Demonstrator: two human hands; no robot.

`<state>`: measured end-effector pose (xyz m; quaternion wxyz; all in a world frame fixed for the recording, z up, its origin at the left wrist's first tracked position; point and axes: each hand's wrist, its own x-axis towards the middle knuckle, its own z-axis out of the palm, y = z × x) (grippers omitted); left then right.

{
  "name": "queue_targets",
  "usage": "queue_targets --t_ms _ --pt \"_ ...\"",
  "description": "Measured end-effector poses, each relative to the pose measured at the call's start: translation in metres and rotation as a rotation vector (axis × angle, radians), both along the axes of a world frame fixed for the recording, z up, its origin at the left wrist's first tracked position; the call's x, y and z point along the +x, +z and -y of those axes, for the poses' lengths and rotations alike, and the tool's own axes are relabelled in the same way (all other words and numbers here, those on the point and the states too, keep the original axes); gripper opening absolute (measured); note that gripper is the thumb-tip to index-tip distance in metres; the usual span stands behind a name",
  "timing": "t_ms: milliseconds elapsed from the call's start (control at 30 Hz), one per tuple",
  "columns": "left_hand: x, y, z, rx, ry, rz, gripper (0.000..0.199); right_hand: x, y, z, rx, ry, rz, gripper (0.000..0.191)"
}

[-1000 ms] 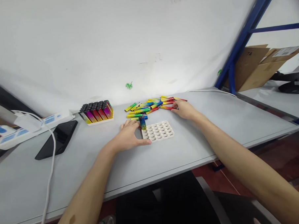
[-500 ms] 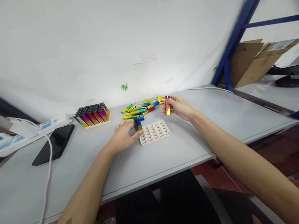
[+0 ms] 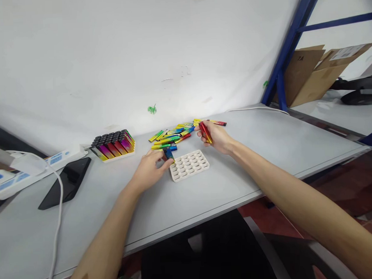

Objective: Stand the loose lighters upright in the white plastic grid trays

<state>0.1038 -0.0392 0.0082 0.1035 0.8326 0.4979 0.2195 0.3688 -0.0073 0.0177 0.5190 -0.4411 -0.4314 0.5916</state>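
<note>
My left hand (image 3: 152, 167) is closed on a blue lighter (image 3: 168, 154), held at the left back corner of a white slotted tray (image 3: 192, 172). The tray's slots show no lighters in them. In my right hand (image 3: 216, 137) is a red and yellow lighter (image 3: 206, 133), tilted, just behind the tray's right end. Loose shiny lighters (image 3: 170, 139) in yellow, green, blue and red lie in a heap behind the tray, between my hands. One red lighter (image 3: 220, 123) lies past my right hand, partly hidden by it.
A second tray packed with upright lighters (image 3: 114, 146) stands at the left. Beyond it lie a black phone (image 3: 66, 181), a power strip (image 3: 36, 170) and a white cable (image 3: 59, 202). A white wall rises behind the table. Cardboard boxes (image 3: 319, 76) stand right of a blue frame (image 3: 288, 48).
The lighter in my right hand has gone from upright to tilted. A red lighter beyond that hand has come into view. My left hand still holds the blue lighter, now leaning more.
</note>
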Motion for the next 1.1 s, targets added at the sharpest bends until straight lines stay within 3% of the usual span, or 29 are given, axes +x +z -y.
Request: queue_targets --t_ms 67,233,367,667,967,1100 --pt "0.0 0.0 0.0 -0.001 0.002 0.003 0.033 -0.002 0.001 0.003 0.028 0.026 -0.009 0.025" --pt "-0.001 -0.001 0.0 -0.003 -0.015 -0.008 0.031 -0.002 0.003 0.007 0.108 0.114 -0.056 0.04" --pt "-0.002 -0.001 0.001 -0.024 -0.037 -0.044 0.033 0.001 0.001 0.002 0.025 0.094 -0.021 0.056" --pt "0.002 0.0 0.005 -0.13 -0.051 -0.062 0.05 -0.004 -0.001 0.004 0.057 0.015 0.023 0.04" --pt "0.003 0.003 0.009 -0.195 -0.043 -0.107 0.066 -0.005 -0.002 0.003 0.034 -0.01 -0.004 0.05" --pt "0.004 0.005 0.01 -0.217 -0.038 -0.11 0.072 -0.007 -0.002 0.004 0.041 0.003 0.008 0.046"
